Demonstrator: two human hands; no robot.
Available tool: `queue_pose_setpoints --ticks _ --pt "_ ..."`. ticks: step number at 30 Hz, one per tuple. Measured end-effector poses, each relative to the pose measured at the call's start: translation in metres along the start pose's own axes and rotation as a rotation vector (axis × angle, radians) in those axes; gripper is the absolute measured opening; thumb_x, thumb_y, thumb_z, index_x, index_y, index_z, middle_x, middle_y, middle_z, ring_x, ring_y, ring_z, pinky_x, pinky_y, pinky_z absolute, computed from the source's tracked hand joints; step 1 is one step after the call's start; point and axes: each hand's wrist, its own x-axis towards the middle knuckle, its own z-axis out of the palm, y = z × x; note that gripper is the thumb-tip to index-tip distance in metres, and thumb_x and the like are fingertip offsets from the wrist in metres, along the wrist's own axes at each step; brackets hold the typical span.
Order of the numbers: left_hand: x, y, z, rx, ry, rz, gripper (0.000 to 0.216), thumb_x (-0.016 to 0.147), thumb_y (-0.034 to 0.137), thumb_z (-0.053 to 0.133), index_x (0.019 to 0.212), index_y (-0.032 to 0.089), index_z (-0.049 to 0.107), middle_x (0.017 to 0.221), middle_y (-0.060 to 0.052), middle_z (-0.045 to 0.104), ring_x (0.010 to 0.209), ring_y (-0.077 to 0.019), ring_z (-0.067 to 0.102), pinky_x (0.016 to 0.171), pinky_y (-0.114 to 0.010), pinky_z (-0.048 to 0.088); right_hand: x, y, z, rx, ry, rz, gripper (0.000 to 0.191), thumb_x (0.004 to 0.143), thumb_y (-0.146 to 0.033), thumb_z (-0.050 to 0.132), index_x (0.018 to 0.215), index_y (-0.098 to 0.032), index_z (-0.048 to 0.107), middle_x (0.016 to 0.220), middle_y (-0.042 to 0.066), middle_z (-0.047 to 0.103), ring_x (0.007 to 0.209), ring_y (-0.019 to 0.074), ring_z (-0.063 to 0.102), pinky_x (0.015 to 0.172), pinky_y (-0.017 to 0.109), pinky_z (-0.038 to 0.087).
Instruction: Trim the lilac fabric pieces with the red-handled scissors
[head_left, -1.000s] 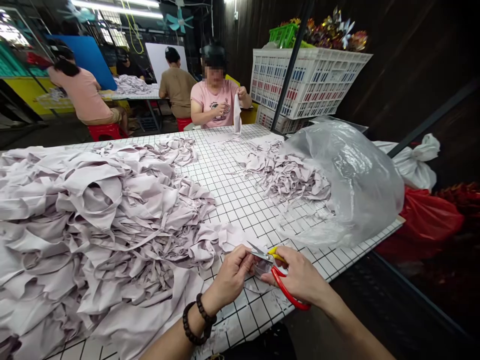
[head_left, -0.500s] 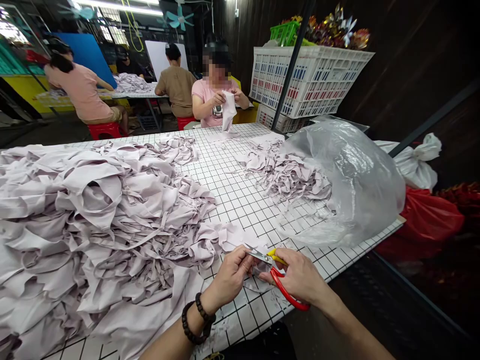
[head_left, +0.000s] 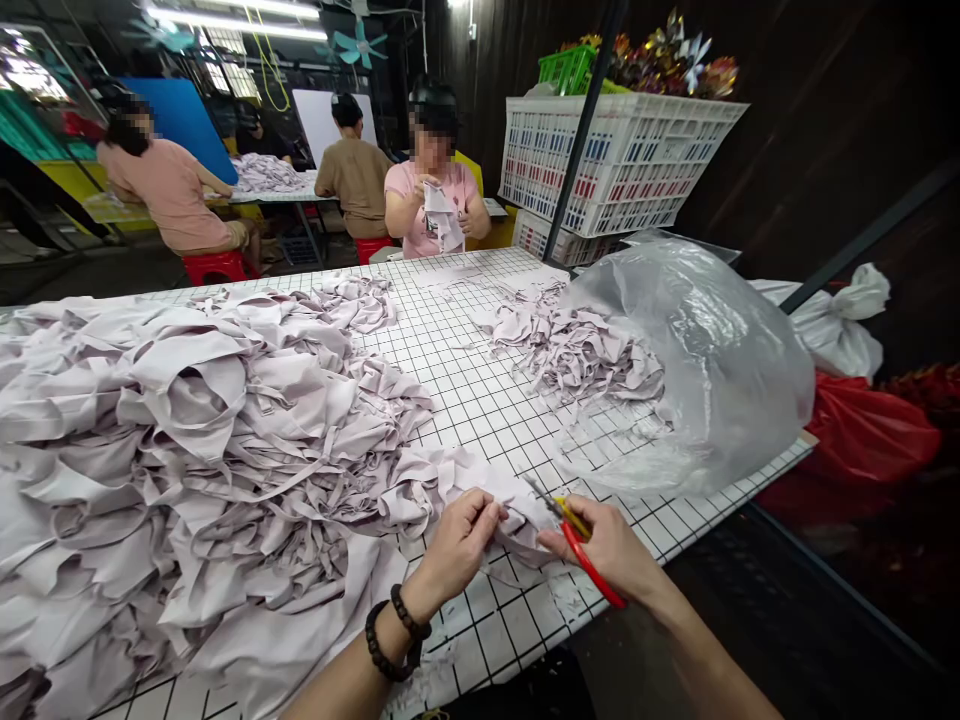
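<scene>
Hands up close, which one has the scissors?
The right hand, gripping the scissors; the left hand pinches pale cloth and has dark beaded bracelets at its wrist.

Bright tube lights (head_left: 236, 23) upper left, glare on plastic bag (head_left: 720, 340), deep shadow at right, scissor blades (head_left: 544, 495) slightly blurred

Workshop, cloth work. Heaps of cloth (head_left: 210, 400) on a gridded table (head_left: 454, 365), scissors (head_left: 576, 545) out; co-workers (head_left: 352, 172) seated at this one and a second table (head_left: 309, 189), cloth piled there too. Tube lights (head_left: 240, 23) and fan (head_left: 358, 46) overhead, stacked plastic crates (head_left: 611, 150) by dark wall (head_left: 795, 130).
</scene>
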Motion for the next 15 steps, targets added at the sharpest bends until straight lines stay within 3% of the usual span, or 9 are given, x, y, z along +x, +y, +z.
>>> queue_pose_setpoints --ticks 3,5,7,8,11,13,15 --pt "0.003 -0.004 0.001 0.482 0.335 -0.055 0.027 0.085 0.041 0.051 0.096 0.017 0.059 0.12 -0.014 0.054 0.113 -0.0298 0.048 0.097 -0.046 0.036 -0.002 0.011 -0.004 0.074 0.018 0.084 0.035 0.075 -0.042 0.063 0.066 -0.023 0.036 0.057 -0.006 0.038 0.055 0.0112 0.035 0.05 0.022 0.029" --pt "0.006 -0.01 0.004 0.683 0.421 -0.113 0.058 0.074 0.05 0.062 0.12 0.016 0.051 0.141 -0.017 0.038 0.129 -0.0379 0.033 0.105 -0.054 0.025 -0.003 0.019 -0.003 0.094 0.024 0.118 0.036 0.075 -0.043 0.063 0.065 -0.023 0.035 0.057 -0.006 0.037 0.055 0.0117 0.035 0.051 0.023 0.031" --pt "0.009 -0.017 0.008 0.739 0.315 -0.162 0.088 0.065 0.059 0.067 0.137 0.016 0.038 0.145 -0.02 0.032 0.13 -0.0437 0.029 0.104 -0.058 0.023 -0.005 0.025 0.001 0.11 0.013 0.128 0.037 0.075 -0.045 0.062 0.064 -0.023 0.035 0.057 -0.006 0.037 0.055 0.0126 0.036 0.051 0.023 0.032" --pt "0.011 -0.021 0.01 0.732 0.247 -0.189 0.094 0.063 0.059 0.069 0.139 0.017 0.035 0.143 -0.021 0.034 0.127 -0.0457 0.031 0.101 -0.059 0.025 -0.006 0.028 0.004 0.114 0.01 0.131 0.037 0.074 -0.046 0.062 0.064 -0.023 0.035 0.056 -0.005 0.038 0.056 0.0132 0.037 0.051 0.024 0.033" --pt "0.018 -0.028 0.014 0.581 0.092 -0.254 0.065 0.07 0.039 0.066 0.128 0.015 0.05 0.128 -0.022 0.048 0.119 -0.0444 0.041 0.093 -0.055 0.036 -0.008 0.032 0.012 0.111 0.017 0.137 0.036 0.073 -0.05 0.061 0.063 -0.023 0.038 0.056 -0.004 0.04 0.056 0.0155 0.041 0.051 0.025 0.035" --pt "0.026 -0.029 0.011 0.46 0.03 -0.252 0.039 0.069 0.02 0.062 0.108 0.014 0.062 0.113 -0.018 0.059 0.109 -0.037 0.052 0.089 -0.047 0.042 -0.008 0.034 0.017 0.12 0.042 0.14 0.037 0.074 -0.054 0.059 0.063 -0.023 0.041 0.056 -0.003 0.04 0.056 0.0166 0.042 0.051 0.026 0.037" --pt "0.036 -0.027 -0.003 0.378 -0.002 -0.239 0.028 0.064 0.011 0.063 0.092 0.015 0.067 0.096 -0.013 0.066 0.094 -0.0295 0.06 0.082 -0.039 0.047 -0.007 0.036 0.02 0.134 0.08 0.15 0.04 0.074 -0.059 0.056 0.062 -0.023 0.042 0.055 -0.002 0.041 0.056 0.017 0.042 0.051 0.027 0.038"
